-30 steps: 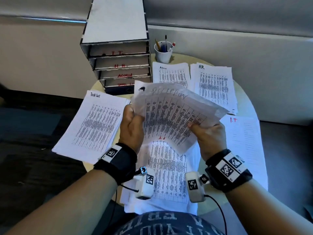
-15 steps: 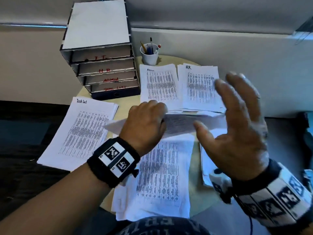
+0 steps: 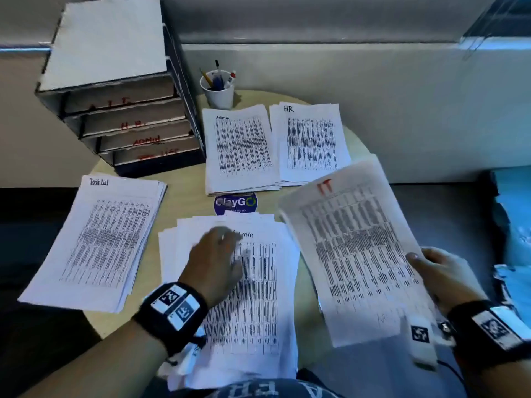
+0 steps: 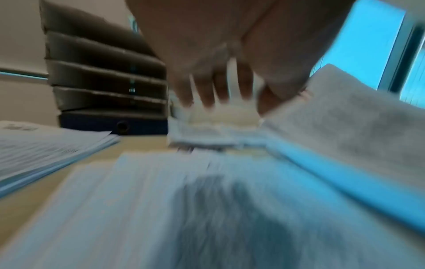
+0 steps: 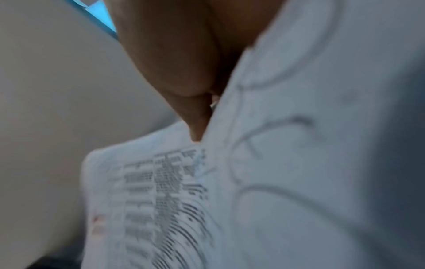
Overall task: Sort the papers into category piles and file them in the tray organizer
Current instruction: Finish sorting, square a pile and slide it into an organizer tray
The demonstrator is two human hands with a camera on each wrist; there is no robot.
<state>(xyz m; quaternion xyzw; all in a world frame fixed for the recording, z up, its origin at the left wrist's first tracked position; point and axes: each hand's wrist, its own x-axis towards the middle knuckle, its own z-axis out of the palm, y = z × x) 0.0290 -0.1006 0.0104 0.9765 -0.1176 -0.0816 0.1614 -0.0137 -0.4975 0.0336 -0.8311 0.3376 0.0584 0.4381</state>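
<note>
IT sheet (image 3: pixel 353 248) in right hand (image 3: pixel 442 271) grip

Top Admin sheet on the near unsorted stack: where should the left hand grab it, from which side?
Best guess: pinch the Admin sheet at its far edge, coming from above. The stack is fanned there, so edges lie stepped apart near the ClayGO sticker, and the left hand is over that end, though blurred. The right hand holds the IT sheet.

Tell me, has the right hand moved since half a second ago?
Yes. The right hand was raised open in front of the white HR-headed paper pile; now it is lower and rightward, gripping the red-marked IT sheet.
</note>
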